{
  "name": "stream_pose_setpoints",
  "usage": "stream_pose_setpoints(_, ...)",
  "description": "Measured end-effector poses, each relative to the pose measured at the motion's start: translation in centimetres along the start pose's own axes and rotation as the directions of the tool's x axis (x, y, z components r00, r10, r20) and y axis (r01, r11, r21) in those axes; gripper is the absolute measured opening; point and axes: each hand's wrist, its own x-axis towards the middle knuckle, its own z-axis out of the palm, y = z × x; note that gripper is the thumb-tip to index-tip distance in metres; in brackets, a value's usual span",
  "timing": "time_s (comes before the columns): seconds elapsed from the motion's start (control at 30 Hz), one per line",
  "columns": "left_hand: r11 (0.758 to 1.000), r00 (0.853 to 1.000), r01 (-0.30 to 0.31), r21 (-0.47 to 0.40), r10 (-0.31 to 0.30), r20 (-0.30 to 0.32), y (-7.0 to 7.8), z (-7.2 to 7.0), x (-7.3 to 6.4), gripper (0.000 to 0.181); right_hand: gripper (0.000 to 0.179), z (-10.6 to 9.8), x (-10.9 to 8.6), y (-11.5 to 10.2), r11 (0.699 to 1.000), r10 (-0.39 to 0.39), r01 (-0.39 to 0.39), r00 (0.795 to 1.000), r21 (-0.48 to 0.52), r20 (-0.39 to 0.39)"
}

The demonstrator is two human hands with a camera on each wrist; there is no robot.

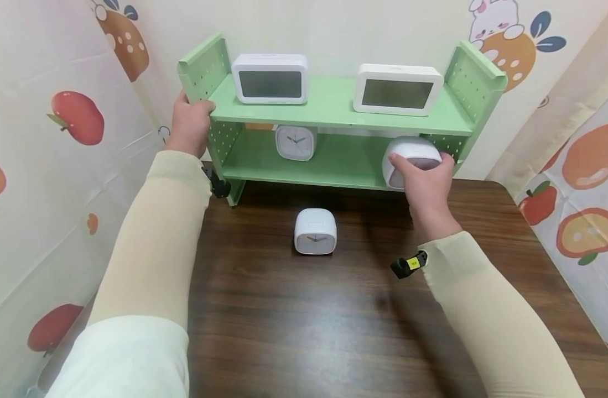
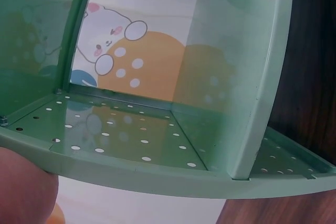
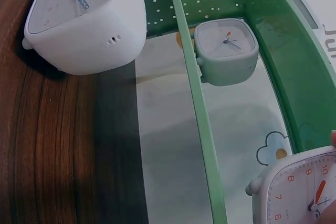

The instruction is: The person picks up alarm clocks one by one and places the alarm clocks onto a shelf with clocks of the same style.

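Note:
My left hand (image 1: 190,126) grips the left side panel of a green two-tier shelf (image 1: 333,116), its thumb at the panel's front edge; the left wrist view shows a fingertip against the panel's rim (image 2: 136,174). At the lower tier's right end, my right hand (image 1: 427,185) holds a white alarm clock (image 1: 394,157) with thumb and fingers across its two sides. In the right wrist view, the numbered face of that held clock (image 3: 283,198) overlaps the tier's edge. Another white alarm clock (image 1: 295,143) stands left of centre on the lower tier.
Two white digital clocks with dark screens, a left one (image 1: 271,85) and a right one (image 1: 397,93), stand on the top tier. One more white alarm clock (image 1: 316,229) sits on the dark wooden table (image 1: 284,320) in front of the shelf. Fruit-print curtains (image 1: 74,193) hang around the table.

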Motion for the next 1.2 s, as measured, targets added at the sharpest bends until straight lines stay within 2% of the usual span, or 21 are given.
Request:
stream_pose_setpoints(0.2, 1.000, 1.000, -0.021, -0.005, 0.021, -0.002, -0.1, 0.1, 0.2, 0.057, 0.116, 0.2, 0.6, 0.4, 1.000, -0.002, 0.002, 1.000, -0.030, -0.022)
stream_pose_setpoints(0.5, 1.000, 1.000, 0.013, -0.002, -0.013, -0.002, -0.1, 0.4, 0.4, 0.057, 0.111, 0.1, 1.1, 1.8, 0.992, -0.043, 0.042, 0.999, -0.117, -0.008)
stream_pose_setpoints(0.8, 1.000, 1.000, -0.020, -0.014, 0.020, -0.020, -0.3, 0.1, 0.2, 0.055, 0.113, 0.9, 1.8, 1.5, 0.990, -0.035, 0.034, 0.999, -0.135, -0.011)
stream_pose_setpoints(1.2, 1.000, 1.000, -0.014, -0.016, 0.014, -0.016, -0.1, 0.1, 0.1, 0.055, 0.117, 1.1, 2.5, 1.7, 0.988, -0.042, 0.040, 0.999, -0.148, -0.008)
